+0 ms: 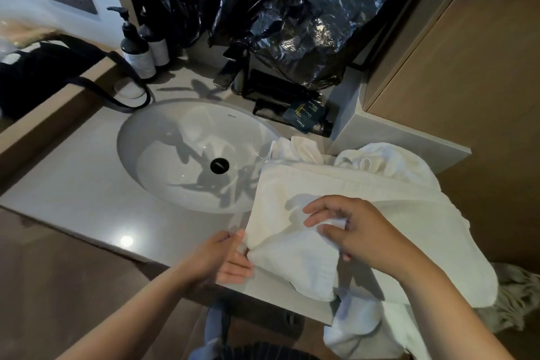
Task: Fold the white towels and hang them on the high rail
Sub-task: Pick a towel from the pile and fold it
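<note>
- The folding is under way on one white towel (336, 187), which lies spread over the right end of the counter (87, 184), just beside the sink (181, 155), with its near part spilling over the front edge.
- The left hand (230, 257) pinches the towel's left edge at the front edge of the counter, thumb on top and fingers underneath.
- The right hand (362, 237) is curled round a raised fold of the same towel a little further right. The two hands are near each other but not touching.
- The towel looks doubled over already along its far side, yet the near part is loose and bunched, so I judge this fold only partly made.
- More crumpled towels (388, 164) sit heaped at the back right corner of the counter, touching the far edge of the one in hand. They appear unfolded and not yet dealt with.
- A white cloth (353, 327) hangs below the front edge. Whether it is part of the same towel or another one cannot be told.
- The high rail is not in view, and no towel is seen hung, so every hanging step seems left to do.
- A black plastic bag (292, 9) and pump bottles (137, 50) stand along the back of the counter, well apart from the work.
</note>
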A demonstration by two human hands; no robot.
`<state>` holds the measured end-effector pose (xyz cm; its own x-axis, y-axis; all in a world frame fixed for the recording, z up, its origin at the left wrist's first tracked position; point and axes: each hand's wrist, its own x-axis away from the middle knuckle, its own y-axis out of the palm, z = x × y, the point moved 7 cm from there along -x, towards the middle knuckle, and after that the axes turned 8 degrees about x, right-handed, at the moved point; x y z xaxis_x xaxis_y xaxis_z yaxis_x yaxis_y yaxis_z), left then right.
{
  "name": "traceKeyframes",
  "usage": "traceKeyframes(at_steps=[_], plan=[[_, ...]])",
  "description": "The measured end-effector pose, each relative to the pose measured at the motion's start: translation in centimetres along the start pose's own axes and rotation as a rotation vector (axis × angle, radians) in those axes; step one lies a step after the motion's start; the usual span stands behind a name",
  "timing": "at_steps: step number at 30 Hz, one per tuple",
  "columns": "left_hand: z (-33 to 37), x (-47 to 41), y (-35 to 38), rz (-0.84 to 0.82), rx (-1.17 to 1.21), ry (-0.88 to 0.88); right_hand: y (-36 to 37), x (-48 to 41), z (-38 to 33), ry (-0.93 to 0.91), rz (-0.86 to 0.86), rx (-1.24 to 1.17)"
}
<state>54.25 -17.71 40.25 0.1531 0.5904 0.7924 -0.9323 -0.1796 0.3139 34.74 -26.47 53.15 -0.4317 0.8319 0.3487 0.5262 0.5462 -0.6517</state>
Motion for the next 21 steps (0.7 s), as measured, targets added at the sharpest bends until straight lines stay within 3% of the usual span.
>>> traceKeyframes(at_steps=[6,14,18,21], plan=[[-1.2,0.1,1.4,-0.091,0.463,-0.098,-0.6,0.6,-0.9,-0.077,0.050,-0.098],[-1.4,-0.8,-0.8,0.045,0.602,-0.085,-1.1,0.8,-0.5,-0.125,0.072,-0.133],[0.5,-0.4,-1.7,0.045,0.412,0.103,-0.8,0.5,-0.9,-0.110,0.093,-0.183],[2.3,0.9,-1.7,0.027,-0.005,0.416,-0.8,0.0,-1.3,-0.100,0.121,-0.372]])
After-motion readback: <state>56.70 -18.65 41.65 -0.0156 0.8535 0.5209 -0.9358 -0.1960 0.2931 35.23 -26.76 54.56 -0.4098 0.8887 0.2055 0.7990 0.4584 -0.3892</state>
